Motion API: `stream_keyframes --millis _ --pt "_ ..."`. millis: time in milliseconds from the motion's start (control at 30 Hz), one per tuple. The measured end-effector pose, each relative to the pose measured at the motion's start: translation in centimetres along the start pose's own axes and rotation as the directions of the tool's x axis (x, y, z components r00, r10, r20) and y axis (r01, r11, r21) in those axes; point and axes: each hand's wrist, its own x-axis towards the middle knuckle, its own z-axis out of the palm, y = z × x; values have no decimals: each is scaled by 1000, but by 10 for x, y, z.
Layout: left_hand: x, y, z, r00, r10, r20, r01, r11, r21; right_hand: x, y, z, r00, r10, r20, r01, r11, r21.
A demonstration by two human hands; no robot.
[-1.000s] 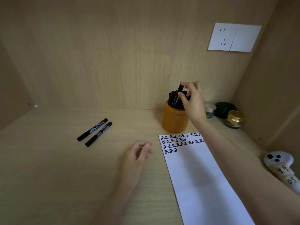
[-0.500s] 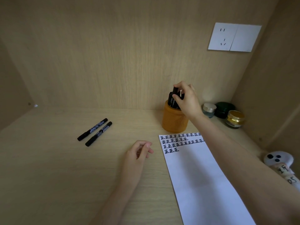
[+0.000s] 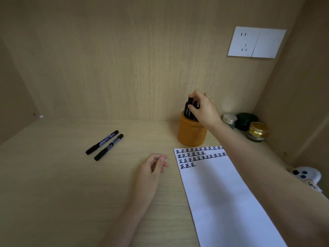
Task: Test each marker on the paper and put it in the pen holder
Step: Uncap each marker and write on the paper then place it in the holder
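An orange pen holder (image 3: pixel 191 134) stands against the back wall, with several black markers in it. My right hand (image 3: pixel 204 109) is over its mouth, fingers pinched on a black marker (image 3: pixel 189 105) that stands in the holder. Two black markers (image 3: pixel 102 142) (image 3: pixel 108 147) lie side by side on the desk to the left. A white paper (image 3: pixel 222 196) with rows of black test marks at its top lies in front of the holder. My left hand (image 3: pixel 152 171) rests on the desk left of the paper, fingers loosely curled, holding nothing.
Three small jars stand in the back right corner: a silver-lidded one (image 3: pixel 229 119), a dark green one (image 3: pixel 246 121) and a gold-lidded one (image 3: pixel 258 131). A white controller (image 3: pixel 306 174) lies at the right edge. A wall socket (image 3: pixel 256 42) is mounted above.
My right hand has lowered the marker into the holder and shifted slightly left over its mouth. The left hand and the two loose markers have stayed put.
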Motion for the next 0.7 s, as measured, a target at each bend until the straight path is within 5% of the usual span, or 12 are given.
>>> stream_keyframes --millis 200,300,500,700 --pt "43 25 21 997 82 -14 -78 984 158 -6 15 -13 997 52 63 -58 993 99" --pt "80 48 39 981 191 -21 -177 944 280 -9 20 -16 994 110 -27 -103 978 184" --pt "132 79 72 945 320 70 -324 879 350 -9 29 -15 996 45 -74 -58 981 -184" --pt "151 90 88 907 373 193 -420 794 440 -6 28 -8 997 20 -76 -43 952 -304"
